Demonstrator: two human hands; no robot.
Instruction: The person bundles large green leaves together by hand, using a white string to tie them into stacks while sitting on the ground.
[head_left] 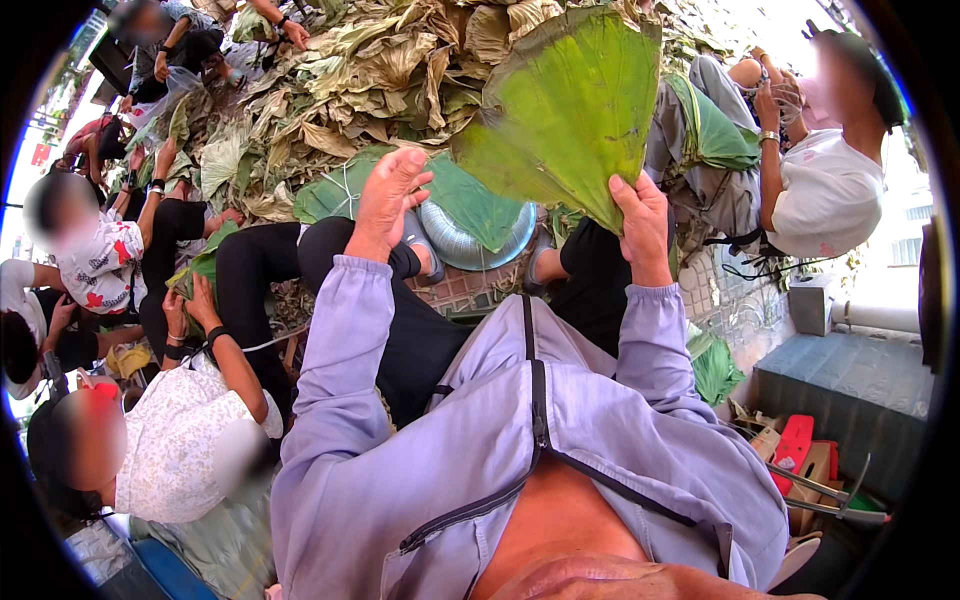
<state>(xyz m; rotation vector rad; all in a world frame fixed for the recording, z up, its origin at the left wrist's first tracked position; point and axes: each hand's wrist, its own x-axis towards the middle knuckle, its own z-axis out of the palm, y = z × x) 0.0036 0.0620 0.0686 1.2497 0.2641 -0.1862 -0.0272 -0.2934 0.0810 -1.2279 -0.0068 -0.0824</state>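
— What are the two hands doing?

— The right hand (pixel 642 225) is clamped on the lower tip of a big green leaf (pixel 565 105), thumb on the near face and fingers behind it. The leaf fans upward from that grip toward twelve o'clock, folded into a wedge. The left hand (pixel 385 200) is raised at about eleven o'clock of the picture's middle, fingers loosely spread, gripping nothing. The two hands are well apart.

— Does the left hand touch anything?

— I cannot tell. It sits in front of a second green leaf (pixel 455 205) draped over a round metal bowl (pixel 465 245), which lies between the two hands, a bit beyond them.

— What is behind all that?

— A heap of dried leaves (pixel 350 75), pale green and tan, filling the ten to twelve o'clock area.

— Anyone else around?

— Yes. At nine o'clock a person in a white patterned top holds a folded leaf bundle (pixel 195 270) in both hands. At two o'clock a person in a white shirt (pixel 825 190) sits with another green leaf (pixel 715 130) on the lap. More people sit along the heap at ten o'clock.

— And lower right?

— At four o'clock, a grey box (pixel 850 380) with red cartons (pixel 795 445) just beside it.
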